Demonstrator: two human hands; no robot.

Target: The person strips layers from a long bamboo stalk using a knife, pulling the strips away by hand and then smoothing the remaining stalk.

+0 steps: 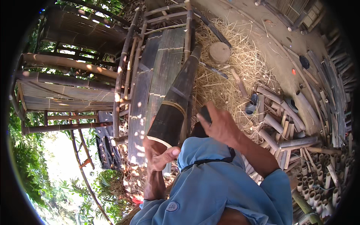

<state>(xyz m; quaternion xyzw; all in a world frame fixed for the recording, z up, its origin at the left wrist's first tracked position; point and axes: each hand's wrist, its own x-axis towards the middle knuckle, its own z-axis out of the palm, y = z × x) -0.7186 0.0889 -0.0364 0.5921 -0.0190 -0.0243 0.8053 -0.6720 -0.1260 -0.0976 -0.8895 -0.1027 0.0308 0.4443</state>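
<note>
My left hand (159, 153) grips the wide near end of a long dark bamboo section (176, 99), which slants up and away over a bamboo bench. My right hand (220, 125) is closed round a dark handle (205, 113) held against the right side of that bamboo. Whether a blade is on the handle I cannot tell. My raised knee in blue cloth (204, 165) sits just below both hands.
A slatted bamboo bench (159, 71) lies under the bamboo section. Straw covers the ground (232, 71) with a round wood block (219, 51) on it. Cut bamboo tubes (318, 180) and split pieces (285, 123) pile at the right. Bamboo furniture frames (67, 82) stand at the left.
</note>
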